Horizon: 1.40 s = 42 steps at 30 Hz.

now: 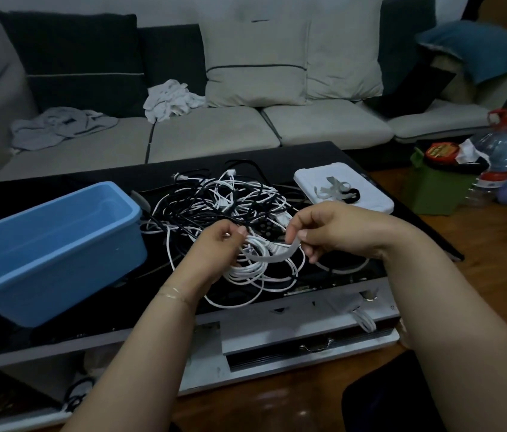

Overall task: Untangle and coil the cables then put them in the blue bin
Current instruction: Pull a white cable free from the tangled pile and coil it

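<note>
Left hand point(218, 244) gripping a coiled white cable point(255, 260) just above the tabletop point(308, 157); right hand point(317, 232) pinching a flat white tie strip point(274, 255) across that coil. Behind, a tangled heap of black and white cables point(215, 201), beside the blue bin point(49, 241). Probably light, limp, springy, apt to uncoil: best held across the gathered loops, away from the plugs, tie drawn snug.

No readable text anywhere, red-and-yellow label on the jar lid point(440, 150) at the far right was too blurred to make out, red band on the plastic water bottle point(499, 157) beside it likewise illegible
</note>
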{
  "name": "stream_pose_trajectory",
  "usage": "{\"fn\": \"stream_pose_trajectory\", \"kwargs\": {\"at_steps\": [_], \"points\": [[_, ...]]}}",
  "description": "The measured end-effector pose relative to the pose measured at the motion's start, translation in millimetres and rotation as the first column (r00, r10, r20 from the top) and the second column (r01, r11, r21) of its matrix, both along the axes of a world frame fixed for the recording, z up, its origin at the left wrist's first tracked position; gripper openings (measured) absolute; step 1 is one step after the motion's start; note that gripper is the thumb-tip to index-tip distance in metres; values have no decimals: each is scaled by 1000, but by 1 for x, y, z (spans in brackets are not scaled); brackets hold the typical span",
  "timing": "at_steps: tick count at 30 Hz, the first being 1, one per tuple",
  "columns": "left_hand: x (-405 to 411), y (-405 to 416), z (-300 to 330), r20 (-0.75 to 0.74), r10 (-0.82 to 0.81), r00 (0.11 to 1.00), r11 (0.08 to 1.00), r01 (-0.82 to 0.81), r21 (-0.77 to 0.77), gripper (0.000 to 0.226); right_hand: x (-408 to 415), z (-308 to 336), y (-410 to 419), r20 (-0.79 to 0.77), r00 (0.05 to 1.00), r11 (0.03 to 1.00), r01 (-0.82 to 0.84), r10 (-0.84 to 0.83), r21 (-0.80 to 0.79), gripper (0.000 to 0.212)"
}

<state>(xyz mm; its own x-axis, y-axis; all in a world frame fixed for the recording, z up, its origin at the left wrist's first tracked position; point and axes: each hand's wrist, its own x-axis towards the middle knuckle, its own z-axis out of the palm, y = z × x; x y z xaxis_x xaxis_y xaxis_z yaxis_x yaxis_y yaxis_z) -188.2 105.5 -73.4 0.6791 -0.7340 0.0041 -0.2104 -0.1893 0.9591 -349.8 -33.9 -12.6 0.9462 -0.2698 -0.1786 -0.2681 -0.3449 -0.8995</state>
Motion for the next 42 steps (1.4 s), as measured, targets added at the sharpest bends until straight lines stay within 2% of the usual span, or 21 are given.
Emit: {"fn": "stream_pose_trajectory", "kwargs": {"at_steps": [5,10,13,15,19,22,28,30,32,33,34,36,38,40,42], "points": [[8,2,-3,164,16,986,999,-24,45,25,3,-2,-1,3,997,984,82,-83,-160,30],[-3,-2,-2,294,-26,956,997,3,79,21,17,-9,10,94,990,954,123,-101,-272,25],[-12,-5,0,266,-73,961,995,51,88,20,31,-18,19,196,973,876,202,-126,-438,17],[-16,-4,2,207,-101,973,993,86,81,20,37,-23,23,248,959,835,244,-134,-493,21],[-20,-2,5,77,-108,991,994,107,15,24,41,-26,24,319,938,840,278,-133,-467,24],[-20,0,8,47,-104,993,994,106,-30,28,42,-28,24,361,921,864,296,-146,-406,21],[-22,6,13,38,-214,976,975,216,-51,23,45,-30,24,368,915,885,303,-166,-353,22],[-22,7,13,41,-221,974,973,223,-53,20,46,-32,23,368,916,949,248,-163,-197,19],[-22,8,14,52,-225,973,973,228,-46,18,46,-31,24,356,909,977,205,-214,65,7],[-21,8,14,72,-219,973,974,222,-37,17,46,-30,22,327,910,966,222,-254,131,11],[-21,8,13,108,-206,973,977,210,-24,16,45,-30,20,277,920,960,254,-279,121,24],[-20,7,13,210,-160,964,986,165,-6,16,42,-29,15,147,950,957,285,-274,-55,51],[-21,7,12,315,-110,943,993,120,-14,14,40,-31,12,13,972,953,232,-234,-195,68],[-22,8,12,443,-83,893,993,111,-37,14,41,-34,11,-51,974,959,209,-222,-190,77],[-24,8,12,577,-72,813,993,115,-39,18,44,-37,10,-67,974,974,213,-218,-73,78]]}}
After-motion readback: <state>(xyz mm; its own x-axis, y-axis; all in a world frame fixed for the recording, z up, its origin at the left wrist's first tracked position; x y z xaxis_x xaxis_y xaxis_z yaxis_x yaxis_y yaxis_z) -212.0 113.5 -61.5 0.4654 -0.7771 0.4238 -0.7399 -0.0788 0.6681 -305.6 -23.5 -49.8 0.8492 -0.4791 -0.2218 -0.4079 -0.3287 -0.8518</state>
